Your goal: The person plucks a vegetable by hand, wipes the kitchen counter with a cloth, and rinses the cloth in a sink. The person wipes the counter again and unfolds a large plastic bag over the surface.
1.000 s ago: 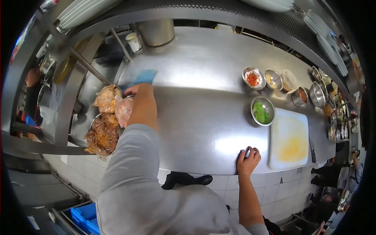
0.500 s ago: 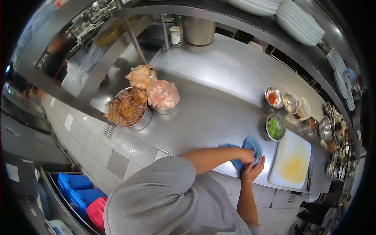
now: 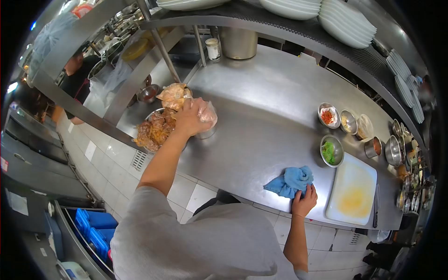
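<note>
My left hand (image 3: pixel 190 119) reaches far to the left, its fingers spread over and gripping a clear plastic bag of pale pink food (image 3: pixel 206 113) in a round metal container. Beside it, a bag of brownish food (image 3: pixel 156 130) fills a larger metal container, and a bag of paler orange food (image 3: pixel 173 95) stands behind. My right hand (image 3: pixel 305 201) is at the counter's front edge, its fingers and thumb on the near corner of a crumpled blue cloth (image 3: pixel 290 182). The palm side of both hands is hidden.
A stained white cutting board (image 3: pixel 352 189) lies right of the cloth, with a knife (image 3: pixel 376 205) beside it. A metal bowl of greens (image 3: pixel 331 150) touches its corner. More small bowls (image 3: pixel 329 115) line the back right. Plates (image 3: pixel 347 23) fill the overhead shelf. A person (image 3: pixel 77 77) stands far left.
My left hand has left the blue cloth and moved left onto the bag of pink food. The right hand stays at the cloth, which now lies bunched and more fully visible.
</note>
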Tool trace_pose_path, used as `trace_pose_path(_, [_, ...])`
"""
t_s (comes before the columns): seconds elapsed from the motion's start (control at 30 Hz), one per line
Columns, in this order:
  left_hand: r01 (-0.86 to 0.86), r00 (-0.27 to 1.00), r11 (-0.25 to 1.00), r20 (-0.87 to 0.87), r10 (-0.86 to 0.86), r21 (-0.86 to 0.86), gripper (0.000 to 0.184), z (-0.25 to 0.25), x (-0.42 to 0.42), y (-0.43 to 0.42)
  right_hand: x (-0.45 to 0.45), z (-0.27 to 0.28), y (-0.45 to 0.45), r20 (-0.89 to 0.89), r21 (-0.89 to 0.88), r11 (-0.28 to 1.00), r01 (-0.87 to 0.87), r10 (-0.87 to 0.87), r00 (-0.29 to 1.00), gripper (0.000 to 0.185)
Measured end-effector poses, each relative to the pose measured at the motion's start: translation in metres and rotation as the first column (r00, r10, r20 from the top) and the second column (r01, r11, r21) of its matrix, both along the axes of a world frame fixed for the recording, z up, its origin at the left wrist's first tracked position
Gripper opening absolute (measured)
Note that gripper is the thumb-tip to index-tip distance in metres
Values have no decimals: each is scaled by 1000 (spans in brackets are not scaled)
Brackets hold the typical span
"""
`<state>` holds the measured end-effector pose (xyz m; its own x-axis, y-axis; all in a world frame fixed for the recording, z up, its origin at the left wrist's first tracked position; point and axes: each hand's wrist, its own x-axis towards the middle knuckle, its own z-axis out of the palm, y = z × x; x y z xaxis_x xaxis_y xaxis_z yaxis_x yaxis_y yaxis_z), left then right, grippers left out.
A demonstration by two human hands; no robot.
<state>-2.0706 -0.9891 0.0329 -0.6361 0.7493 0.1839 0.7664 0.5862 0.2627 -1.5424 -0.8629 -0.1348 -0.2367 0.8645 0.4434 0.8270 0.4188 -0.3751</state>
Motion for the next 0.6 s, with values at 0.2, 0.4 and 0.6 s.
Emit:
trace_pose_path(0.2, [68, 994, 996, 77, -72, 58, 117, -7, -18, 2, -2, 4, -2, 15, -13, 1000, 9, -8, 1000, 49])
trace_pose_path(0.4, [61, 995, 993, 72, -68, 97, 118, -12, -12, 8, -3, 3, -6, 43, -19, 999, 40, -39, 998, 50])
trace_pose_path(0.6, [399, 898, 880, 84, -431, 258, 84, -11, 84, 32, -11, 7, -9, 81, -46, 997, 58, -54, 995, 51])
